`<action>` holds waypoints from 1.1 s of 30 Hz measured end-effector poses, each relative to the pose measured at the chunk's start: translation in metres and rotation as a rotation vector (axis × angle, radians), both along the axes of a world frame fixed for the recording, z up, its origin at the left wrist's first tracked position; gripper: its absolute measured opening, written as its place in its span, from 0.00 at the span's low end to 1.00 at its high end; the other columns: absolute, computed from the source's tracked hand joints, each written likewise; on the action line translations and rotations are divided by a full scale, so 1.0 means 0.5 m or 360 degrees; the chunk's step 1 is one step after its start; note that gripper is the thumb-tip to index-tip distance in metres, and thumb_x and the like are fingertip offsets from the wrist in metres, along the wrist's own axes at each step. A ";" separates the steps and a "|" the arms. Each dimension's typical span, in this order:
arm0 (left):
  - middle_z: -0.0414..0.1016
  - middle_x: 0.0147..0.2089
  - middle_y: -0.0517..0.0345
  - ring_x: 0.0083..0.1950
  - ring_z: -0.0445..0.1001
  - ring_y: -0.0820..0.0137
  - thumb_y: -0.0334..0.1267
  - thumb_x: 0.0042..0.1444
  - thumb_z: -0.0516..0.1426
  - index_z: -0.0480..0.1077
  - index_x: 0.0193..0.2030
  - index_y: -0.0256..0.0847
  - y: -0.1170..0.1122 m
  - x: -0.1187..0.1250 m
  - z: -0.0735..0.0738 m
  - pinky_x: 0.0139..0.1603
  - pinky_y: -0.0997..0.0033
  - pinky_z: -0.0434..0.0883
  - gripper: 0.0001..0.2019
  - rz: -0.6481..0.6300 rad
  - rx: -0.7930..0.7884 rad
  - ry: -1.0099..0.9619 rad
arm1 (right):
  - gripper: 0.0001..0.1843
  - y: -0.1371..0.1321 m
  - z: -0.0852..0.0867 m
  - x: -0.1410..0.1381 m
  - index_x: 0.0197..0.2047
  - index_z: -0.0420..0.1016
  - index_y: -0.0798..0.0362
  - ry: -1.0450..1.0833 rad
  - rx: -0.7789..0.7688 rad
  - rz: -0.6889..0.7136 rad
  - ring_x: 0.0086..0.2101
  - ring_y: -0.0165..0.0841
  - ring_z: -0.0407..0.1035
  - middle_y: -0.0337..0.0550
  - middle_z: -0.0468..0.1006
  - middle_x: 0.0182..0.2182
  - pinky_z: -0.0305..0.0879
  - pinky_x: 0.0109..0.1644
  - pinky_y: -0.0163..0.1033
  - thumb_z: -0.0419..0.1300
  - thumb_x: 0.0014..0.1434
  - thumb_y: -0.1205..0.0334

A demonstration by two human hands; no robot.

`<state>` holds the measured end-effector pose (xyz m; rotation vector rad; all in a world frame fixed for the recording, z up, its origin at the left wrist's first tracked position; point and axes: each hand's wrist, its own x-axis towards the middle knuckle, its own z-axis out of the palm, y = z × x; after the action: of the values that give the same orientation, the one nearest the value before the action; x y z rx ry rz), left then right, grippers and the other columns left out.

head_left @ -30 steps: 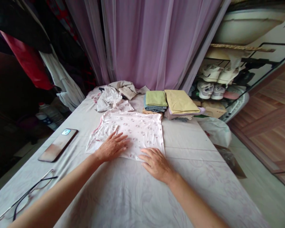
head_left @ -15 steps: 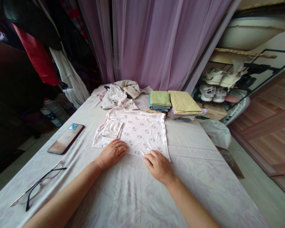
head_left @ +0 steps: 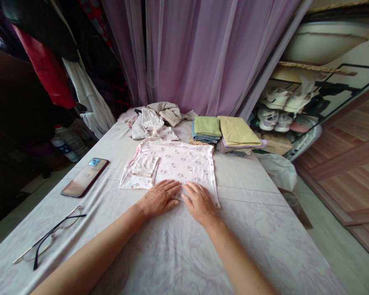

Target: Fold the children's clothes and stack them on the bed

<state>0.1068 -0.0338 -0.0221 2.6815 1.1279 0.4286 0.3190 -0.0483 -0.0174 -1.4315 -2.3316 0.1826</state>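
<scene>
A pale pink printed shirt (head_left: 184, 159) lies spread on the cloth-covered table, one sleeve (head_left: 145, 164) folded inward on its left part. My left hand (head_left: 161, 198) rests flat on the near edge of the shirt, fingers stretched out and holding nothing. Close beside it my right hand (head_left: 199, 200) also lies flat on that edge, fingers extended. The fingertips of both hands nearly meet, and the bit of fabric under them is hidden.
A phone (head_left: 85, 178) and eyeglasses (head_left: 49, 237) lie at the left. Behind the shirt are a rumpled clothes heap (head_left: 153, 123), a green folded cloth (head_left: 207, 126) on a stack, and a yellow folded cloth (head_left: 240, 132). A shoe rack stands at the right.
My left hand has slid right along the near edge, and its fingers have straightened. My right hand has flattened out with its fingers extended. The shirt stays in place.
</scene>
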 end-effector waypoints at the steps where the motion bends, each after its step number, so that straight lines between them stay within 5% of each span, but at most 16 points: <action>1: 0.63 0.68 0.46 0.70 0.59 0.58 0.51 0.66 0.50 0.60 0.66 0.39 0.000 0.002 -0.003 0.69 0.52 0.57 0.27 -0.0014 -0.0022 0.0023 | 0.18 -0.002 -0.001 0.002 0.55 0.74 0.52 -0.0015 -0.0030 0.0004 0.55 0.42 0.65 0.51 0.74 0.55 0.62 0.60 0.50 0.53 0.65 0.61; 8: 0.74 0.60 0.53 0.65 0.66 0.62 0.44 0.68 0.48 0.70 0.58 0.43 -0.026 -0.027 0.011 0.66 0.58 0.63 0.18 -0.0085 0.0012 -0.0091 | 0.15 -0.039 -0.009 0.051 0.51 0.76 0.52 0.0075 0.0015 0.0157 0.50 0.39 0.67 0.48 0.77 0.49 0.64 0.57 0.46 0.53 0.65 0.63; 12: 0.79 0.48 0.53 0.53 0.74 0.65 0.41 0.67 0.49 0.74 0.46 0.41 -0.025 -0.011 0.030 0.55 0.64 0.68 0.14 -0.0094 0.0042 -0.0175 | 0.12 -0.027 -0.011 0.049 0.45 0.78 0.51 0.0134 0.0084 0.0136 0.45 0.37 0.69 0.46 0.79 0.43 0.65 0.52 0.44 0.53 0.65 0.64; 15: 0.76 0.35 0.54 0.39 0.73 0.67 0.40 0.66 0.50 0.73 0.34 0.40 -0.017 0.007 0.038 0.45 0.66 0.69 0.14 -0.0074 0.0061 -0.0105 | 0.10 -0.022 -0.015 0.045 0.43 0.78 0.51 0.0143 0.0160 0.0049 0.44 0.37 0.69 0.46 0.78 0.41 0.65 0.50 0.43 0.54 0.64 0.65; 19: 0.72 0.30 0.55 0.35 0.71 0.67 0.41 0.66 0.51 0.70 0.29 0.40 -0.012 0.018 0.038 0.41 0.66 0.67 0.16 -0.0032 0.0096 -0.0010 | 0.10 -0.036 -0.018 0.059 0.36 0.77 0.50 0.0148 0.0130 0.0051 0.39 0.35 0.69 0.44 0.77 0.35 0.65 0.46 0.40 0.54 0.65 0.64; 23: 0.77 0.41 0.51 0.44 0.74 0.63 0.43 0.64 0.52 0.73 0.43 0.40 -0.010 0.028 0.029 0.48 0.63 0.69 0.12 0.0051 0.0059 -0.0040 | 0.14 -0.036 -0.010 0.061 0.38 0.77 0.51 0.0184 0.0084 0.0012 0.40 0.34 0.71 0.45 0.78 0.36 0.67 0.47 0.39 0.50 0.67 0.63; 27: 0.66 0.66 0.47 0.67 0.62 0.57 0.49 0.65 0.51 0.63 0.65 0.42 -0.008 0.033 0.004 0.66 0.53 0.58 0.25 0.0007 0.0091 0.0017 | 0.23 -0.015 0.002 0.017 0.61 0.69 0.56 0.0008 0.0027 -0.0107 0.59 0.38 0.64 0.52 0.71 0.59 0.59 0.62 0.45 0.45 0.69 0.58; 33: 0.60 0.70 0.51 0.71 0.57 0.59 0.53 0.67 0.46 0.55 0.70 0.44 -0.019 0.005 -0.026 0.70 0.54 0.52 0.29 -0.0016 0.0127 0.0124 | 0.33 -0.019 -0.002 -0.014 0.71 0.52 0.54 -0.0404 -0.0285 -0.0033 0.68 0.40 0.45 0.47 0.51 0.70 0.41 0.70 0.56 0.43 0.69 0.48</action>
<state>0.1095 -0.0432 -0.0350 2.7939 1.1409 0.3783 0.3122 -0.0579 -0.0183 -1.6492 -2.5565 0.2199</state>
